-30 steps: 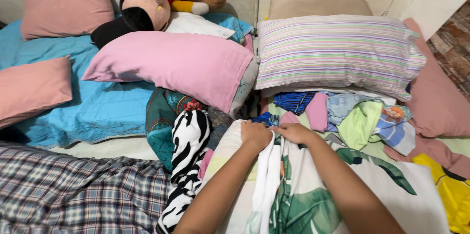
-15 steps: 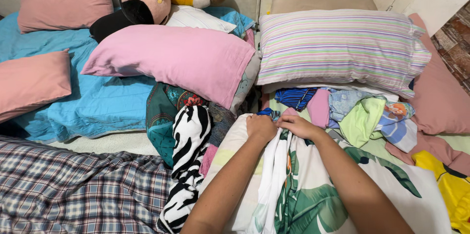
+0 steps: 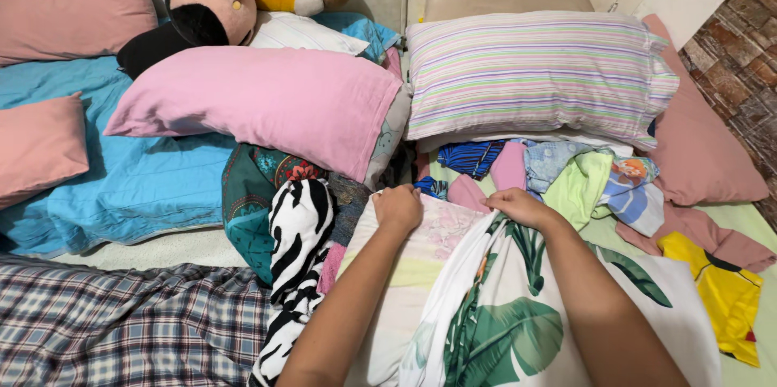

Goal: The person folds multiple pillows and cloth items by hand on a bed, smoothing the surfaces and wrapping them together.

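A white sheet with big green leaf prints point(image 3: 502, 322) lies over a pale pillow with faint pink and yellow flowers point(image 3: 413, 265) on the bed in front of me. My left hand point(image 3: 396, 207) is closed on the far edge of the pale pillow. My right hand point(image 3: 518, 207) grips the far edge of the leaf-print sheet, a hand's width to the right of the left one. Both forearms reach up from the bottom of the view.
A zebra-print cloth point(image 3: 295, 249) and a teal patterned cloth point(image 3: 251, 209) lie left of my hands. Behind are a pink pillow point(image 3: 259, 104), a striped pillow point(image 3: 534, 71), a heap of small clothes point(image 3: 566, 176), a yellow garment point(image 3: 720, 290), plush dolls point(image 3: 210, 2), and a plaid blanket point(image 3: 121, 322).
My hands were pressed together on the bunched fabric; now they are spread apart, the left further left, the right pulling the leaf-print sheet to the right. The view shifted slightly.
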